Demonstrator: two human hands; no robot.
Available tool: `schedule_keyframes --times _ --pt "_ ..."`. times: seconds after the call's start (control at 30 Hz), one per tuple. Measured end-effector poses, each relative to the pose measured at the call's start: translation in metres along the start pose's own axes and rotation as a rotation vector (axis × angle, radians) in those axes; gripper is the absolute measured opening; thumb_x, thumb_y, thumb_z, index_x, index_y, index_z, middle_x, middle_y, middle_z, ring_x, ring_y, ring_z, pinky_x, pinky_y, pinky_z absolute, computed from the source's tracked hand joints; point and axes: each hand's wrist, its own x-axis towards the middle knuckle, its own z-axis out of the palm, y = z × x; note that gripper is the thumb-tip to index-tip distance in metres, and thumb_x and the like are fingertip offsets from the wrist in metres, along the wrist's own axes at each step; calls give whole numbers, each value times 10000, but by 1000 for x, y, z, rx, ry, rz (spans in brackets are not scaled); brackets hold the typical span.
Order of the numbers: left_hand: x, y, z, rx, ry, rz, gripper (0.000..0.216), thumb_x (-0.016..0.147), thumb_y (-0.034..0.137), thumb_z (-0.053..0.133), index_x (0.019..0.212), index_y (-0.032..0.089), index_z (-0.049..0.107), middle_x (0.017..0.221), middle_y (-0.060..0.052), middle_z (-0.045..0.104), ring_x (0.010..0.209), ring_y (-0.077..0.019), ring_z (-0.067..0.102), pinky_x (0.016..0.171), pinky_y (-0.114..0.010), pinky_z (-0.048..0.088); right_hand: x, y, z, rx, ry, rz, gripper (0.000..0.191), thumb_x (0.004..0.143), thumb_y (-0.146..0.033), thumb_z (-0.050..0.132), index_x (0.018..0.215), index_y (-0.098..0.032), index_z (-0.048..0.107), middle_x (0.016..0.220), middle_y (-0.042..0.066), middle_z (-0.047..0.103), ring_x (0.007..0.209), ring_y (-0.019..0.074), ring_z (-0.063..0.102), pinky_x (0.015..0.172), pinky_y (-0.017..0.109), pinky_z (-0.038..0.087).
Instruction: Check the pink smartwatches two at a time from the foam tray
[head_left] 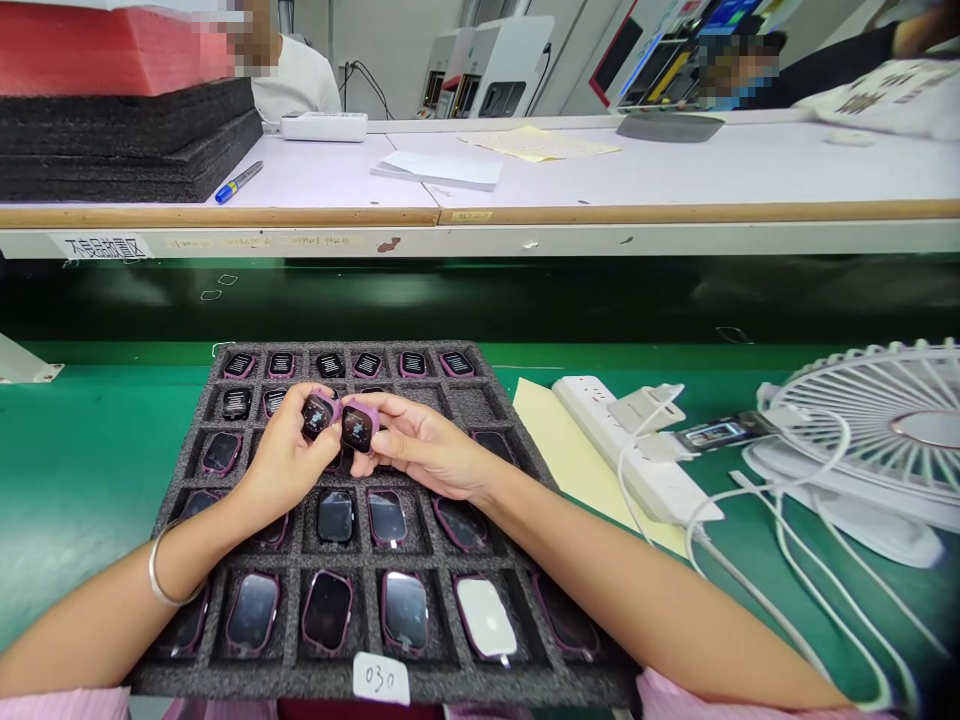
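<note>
Two purple-framed smartwatch bodies are held up side by side over the foam tray (382, 690). My left hand (289, 450) pinches one smartwatch (318, 415), its screen lit. The other smartwatch (358, 427), lit as well, is gripped between the thumb and fingers of my right hand (420, 445). Below them the dark foam tray holds rows of similar watches in square pockets. Those in the back row (281, 364) show white text; nearer ones, such as this watch (328, 610), have dark screens. One watch (486, 618) looks white. My hands and forearms hide several pockets.
Right of the tray lie a yellow sheet (532, 420), a power strip (592, 400) with plugs and white cables, and a white fan (885, 430). A raised shelf (540, 180) crosses behind, bearing foam sheets (112, 130), a marker (239, 183) and papers. People are beyond it.
</note>
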Motion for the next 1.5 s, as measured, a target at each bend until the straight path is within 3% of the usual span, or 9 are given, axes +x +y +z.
schedule_keyframes --times 0.67,0.9,1.5 --pt "1 -2 0 -61 -7 48 296 788 271 590 1065 209 508 1053 -40 605 990 -187 585 917 -333 438 0 1 -2 10 -14 -16 501 779 -306 838 1218 -210 616 908 7 750 741 130 742 762 273 566" --pt "1 -4 -1 -59 -26 34 303 796 275 589 1076 206 496 1057 -45 597 991 -189 571 919 -341 430 -1 1 -1 -13 -18 -13 538 783 -342 832 1243 -200 590 813 5 759 747 139 743 774 279 558" --pt "1 -4 -1 -50 -32 61 311 794 278 597 1085 209 513 1072 -49 613 1019 -197 583 921 -348 444 -1 2 -2 -29 -17 -16 549 783 -347 831 1244 -188 579 799 1 749 729 132 727 769 285 545"
